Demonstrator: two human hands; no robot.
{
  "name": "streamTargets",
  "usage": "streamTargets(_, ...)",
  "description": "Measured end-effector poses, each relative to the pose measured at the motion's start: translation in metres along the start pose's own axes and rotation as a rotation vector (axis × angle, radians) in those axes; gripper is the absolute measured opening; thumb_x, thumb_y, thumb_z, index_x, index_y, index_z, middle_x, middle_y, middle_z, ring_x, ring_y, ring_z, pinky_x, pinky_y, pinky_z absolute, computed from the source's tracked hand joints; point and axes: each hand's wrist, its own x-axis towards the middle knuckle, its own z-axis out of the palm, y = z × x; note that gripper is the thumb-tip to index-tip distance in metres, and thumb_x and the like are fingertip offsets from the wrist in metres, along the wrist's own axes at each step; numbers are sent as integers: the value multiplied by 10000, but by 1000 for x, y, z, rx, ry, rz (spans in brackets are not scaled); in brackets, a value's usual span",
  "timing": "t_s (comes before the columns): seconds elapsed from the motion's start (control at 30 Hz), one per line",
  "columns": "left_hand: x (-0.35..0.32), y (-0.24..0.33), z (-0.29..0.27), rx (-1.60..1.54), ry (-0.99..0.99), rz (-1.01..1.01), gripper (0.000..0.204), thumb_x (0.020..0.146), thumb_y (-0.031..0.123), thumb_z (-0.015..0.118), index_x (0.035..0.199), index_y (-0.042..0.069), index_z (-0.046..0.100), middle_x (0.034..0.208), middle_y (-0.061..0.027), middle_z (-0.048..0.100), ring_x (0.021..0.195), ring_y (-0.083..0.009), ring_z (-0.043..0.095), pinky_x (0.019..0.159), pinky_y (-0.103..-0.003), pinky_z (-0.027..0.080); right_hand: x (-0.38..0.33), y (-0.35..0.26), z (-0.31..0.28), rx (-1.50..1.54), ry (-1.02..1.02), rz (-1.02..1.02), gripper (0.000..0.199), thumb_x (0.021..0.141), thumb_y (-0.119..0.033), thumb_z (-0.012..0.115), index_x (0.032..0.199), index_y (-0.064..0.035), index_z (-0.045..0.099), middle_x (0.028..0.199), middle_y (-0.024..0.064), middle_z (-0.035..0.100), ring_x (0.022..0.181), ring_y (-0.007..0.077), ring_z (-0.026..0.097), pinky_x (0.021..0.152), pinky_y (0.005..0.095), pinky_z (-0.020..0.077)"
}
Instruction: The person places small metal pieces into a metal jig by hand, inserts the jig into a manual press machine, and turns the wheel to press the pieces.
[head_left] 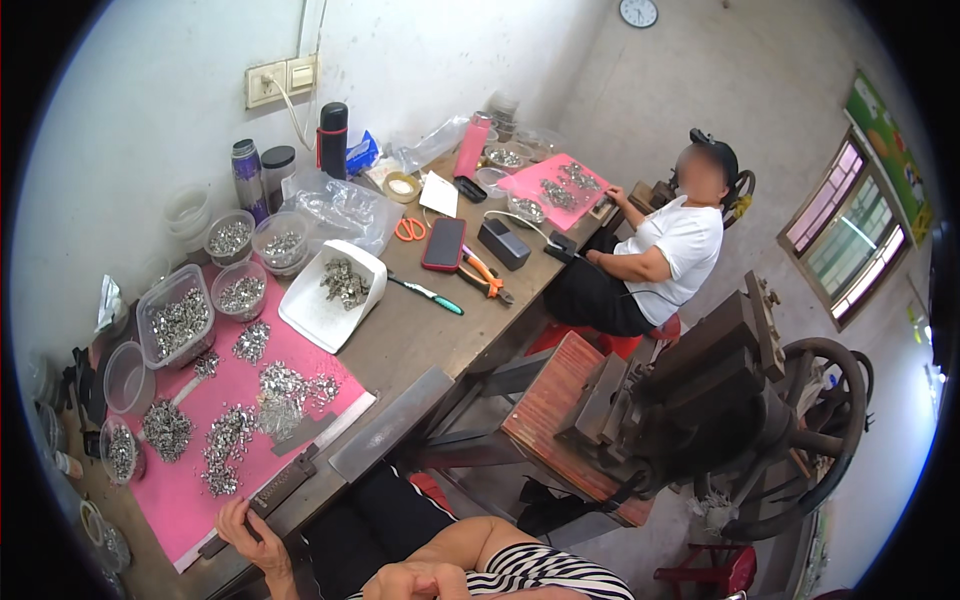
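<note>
My left hand [256, 541] is at the front edge of the workbench, fingers loosely bent and apart, beside the end of a dark toothed metal strip [284, 484]. Nothing shows in its fingers. Close to my body, my right hand [418, 581] is curled closed, and what it may hold is hidden. Past the strip, a pink sheet [175, 508] bears piles of small silvery metal parts [229, 445]. A flat grey metal plate [304, 434] lies by the nearest pile. Clear plastic tubs [178, 318] of similar parts line the sheet's far left side.
A white scoop [332, 300] with metal parts sits right of the tubs. Beyond lie a phone [443, 245], pliers [486, 280], orange scissors [409, 230] and a black flask [332, 140]. Another person [672, 250] sits at the bench's far end. A heavy hand-wheel press [700, 400] stands at right.
</note>
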Motion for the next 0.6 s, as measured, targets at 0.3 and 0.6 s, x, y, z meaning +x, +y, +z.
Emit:
streamTargets(0.3, 1, 1, 1, -8, 3, -4, 204, 916, -56, 575, 1104, 8, 624, 1139, -141, 650, 1124, -341, 571, 1101, -485, 330, 1, 1, -2, -2, -14, 1, 317, 966, -239, 689, 858, 57, 649, 823, 258, 608, 696, 418, 564, 629, 471, 473)
streamTargets(0.6, 4, 3, 1, -5, 17, 7, 189, 915, -57, 573, 1085, 7, 624, 1124, -138, 651, 1117, -338, 576, 1093, -485, 338, 1, 4, -3, 11, -34, 5, 322, 968, -245, 687, 864, 57, 651, 830, 260, 610, 703, 422, 566, 635, 474, 474)
